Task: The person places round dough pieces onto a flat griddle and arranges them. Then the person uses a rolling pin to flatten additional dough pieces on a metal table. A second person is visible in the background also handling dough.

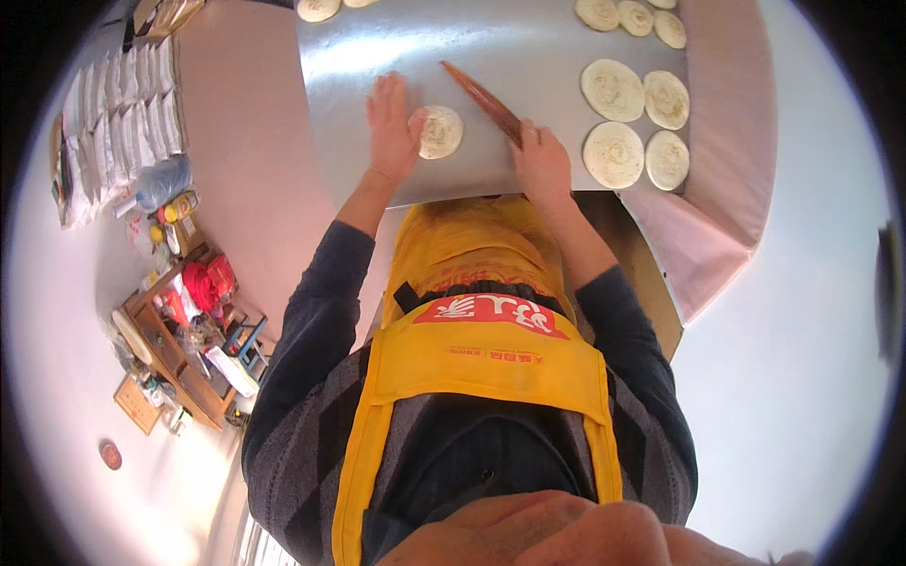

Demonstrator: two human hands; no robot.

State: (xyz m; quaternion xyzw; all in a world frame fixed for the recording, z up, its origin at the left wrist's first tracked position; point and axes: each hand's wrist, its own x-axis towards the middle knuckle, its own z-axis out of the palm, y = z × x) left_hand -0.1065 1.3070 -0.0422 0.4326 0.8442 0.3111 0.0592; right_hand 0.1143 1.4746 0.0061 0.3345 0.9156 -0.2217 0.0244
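Note:
My right hand (pixel 543 159) grips the near end of a tapered brown wooden rolling pin (pixel 485 102). The pin points away from me and to the left, over a grey metal work surface (pixel 340 141). My left hand (pixel 391 131) is slightly blurred, with its fingers stretched out and its thumb spread. That thumb overlaps the left edge of a small round of flat dough (pixel 443 133); whether it presses down, I cannot tell. Between my two hands, the round lies flat, its surface marked with brownish specks.
Several flattened dough rounds (pixel 614 154) lie along the surface's right side, others (pixel 318 8) at its far left. Pink sheeting (pixel 729 127) borders the right edge. At left stand stacked white packages (pixel 120 113), a blue water jug (pixel 164 185) and a cluttered wooden cabinet (pixel 177 354).

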